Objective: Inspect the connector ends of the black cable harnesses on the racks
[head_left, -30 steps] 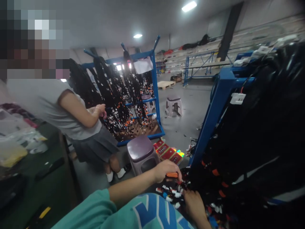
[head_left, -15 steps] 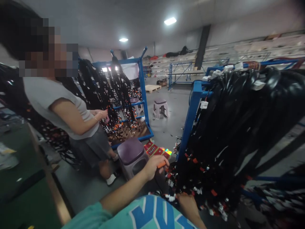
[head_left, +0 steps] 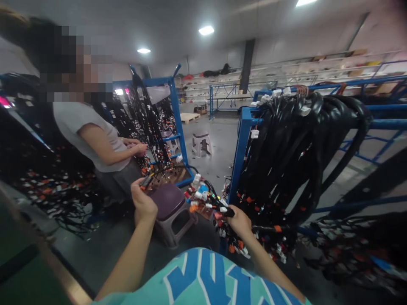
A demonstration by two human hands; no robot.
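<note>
My right hand (head_left: 240, 222) is closed around a black wiring harness near its end. White, orange, red and blue connectors (head_left: 201, 194) fan out from that end, between my two hands. To the left, above a purple stool, my left hand (head_left: 143, 204) pinches a small dark piece with a yellowish part (head_left: 146, 181), apparently a connector on a thin black wire. That wire arcs across toward the bunch of connectors. Beside my right hand, many more black harnesses (head_left: 280, 156) hang in thick loops from a blue rack (head_left: 243, 148).
A co-worker in a grey shirt (head_left: 92, 127) stands at left, hands at another blue rack (head_left: 176, 114) of hanging harnesses. The purple stool (head_left: 168, 201) stands in front of me, another stool (head_left: 201, 143) farther back. A green-topped table (head_left: 19, 250) edges the lower left.
My left hand has moved left and up, away from the rack, and the orange piece it held no longer shows there. My right hand has risen with the harness end. The view has shifted right.
</note>
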